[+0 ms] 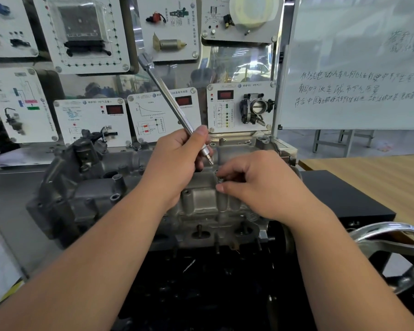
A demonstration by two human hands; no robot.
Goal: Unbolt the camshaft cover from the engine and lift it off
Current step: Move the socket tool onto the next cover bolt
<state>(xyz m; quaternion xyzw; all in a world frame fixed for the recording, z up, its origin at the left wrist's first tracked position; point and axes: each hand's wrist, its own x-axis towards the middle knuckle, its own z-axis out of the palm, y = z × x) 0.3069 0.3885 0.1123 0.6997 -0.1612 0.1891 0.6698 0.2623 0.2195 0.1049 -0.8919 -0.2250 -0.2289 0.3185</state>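
Engine (134, 194) centre — display boards (91, 120) behind, handwheel (392, 237) rt.

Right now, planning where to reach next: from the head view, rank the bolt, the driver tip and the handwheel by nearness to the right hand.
1. bolt, at the right hand fingertips.
2. driver tip, just above left.
3. handwheel, far lower right.

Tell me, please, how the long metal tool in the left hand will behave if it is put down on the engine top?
The tool looks like a rigid steel bar, so it probably will not bend. Its round, polished shaft may roll or slide off the uneven camshaft cover. The left hand grips it near the bit end, so the far end likely feels heavy.
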